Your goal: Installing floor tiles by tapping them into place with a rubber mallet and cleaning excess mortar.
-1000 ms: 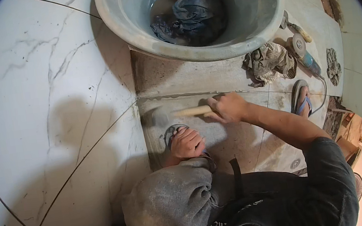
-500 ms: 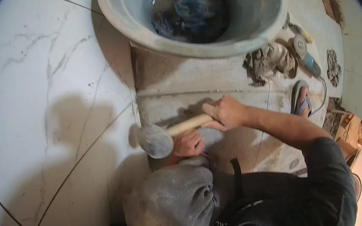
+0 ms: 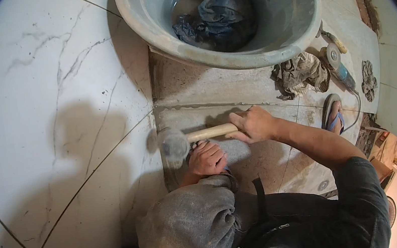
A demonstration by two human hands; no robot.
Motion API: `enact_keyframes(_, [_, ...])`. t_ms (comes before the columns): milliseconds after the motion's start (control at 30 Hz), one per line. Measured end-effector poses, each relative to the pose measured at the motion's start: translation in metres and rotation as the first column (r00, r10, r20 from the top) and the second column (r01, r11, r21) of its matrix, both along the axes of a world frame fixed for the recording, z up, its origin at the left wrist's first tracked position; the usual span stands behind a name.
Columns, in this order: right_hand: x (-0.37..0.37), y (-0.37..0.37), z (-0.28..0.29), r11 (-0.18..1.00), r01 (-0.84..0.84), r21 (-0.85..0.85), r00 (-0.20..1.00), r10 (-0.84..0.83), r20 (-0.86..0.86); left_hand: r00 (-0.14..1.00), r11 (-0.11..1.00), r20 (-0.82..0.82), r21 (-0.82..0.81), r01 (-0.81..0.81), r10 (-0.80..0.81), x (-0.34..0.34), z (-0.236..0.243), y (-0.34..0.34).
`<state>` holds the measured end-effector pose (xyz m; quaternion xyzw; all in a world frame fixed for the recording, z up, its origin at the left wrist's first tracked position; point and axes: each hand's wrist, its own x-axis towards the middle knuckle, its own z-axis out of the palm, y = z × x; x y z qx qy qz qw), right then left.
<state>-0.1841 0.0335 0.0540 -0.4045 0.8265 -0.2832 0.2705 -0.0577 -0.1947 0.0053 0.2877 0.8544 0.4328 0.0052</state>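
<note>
My right hand grips the pale wooden handle of a mallet. The mallet's rounded grey head, smeared by motion, hangs over the edge of a grey floor tile, beside the white marbled tiles. Just below the handle, my left hand is closed, low near the tile and in front of my knee. What its fingers hold, if anything, is hidden. Grey cloth covers the bent knee.
A large grey tub with water and dark cloth stands ahead. Right of it lie a crumpled dirty cloth and an angle grinder with a cord. A foot in a flip-flop rests nearby. White tiles spread leftward.
The mallet head has risen a little away from my left hand, which now shows more fully. My right hand keeps its grip, and the whole view has shifted slightly.
</note>
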Motion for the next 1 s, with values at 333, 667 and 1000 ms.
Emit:
enact_keyframes(333, [-0.001, -0.001, -0.002, 0.995, -0.005, 0.096, 0.999, 0.008, -0.031, 0.999, 0.999, 0.052, -0.031, 0.008, -0.007, 0.000, 0.000, -0.002])
enact_keyframes(667, [0.008, -0.004, 0.002, 0.999, -0.010, 0.035, 1.000, 0.010, 0.021, 0.992, 0.999, 0.122, -0.046, -0.010, 0.015, 0.002, 0.002, 0.000])
enact_keyframes(1000, [0.008, -0.003, 0.003, 1.000, 0.001, -0.029, 0.998, 0.000, 0.063, 0.998, 0.999, 0.040, -0.031, 0.039, -0.038, 0.011, 0.002, -0.002])
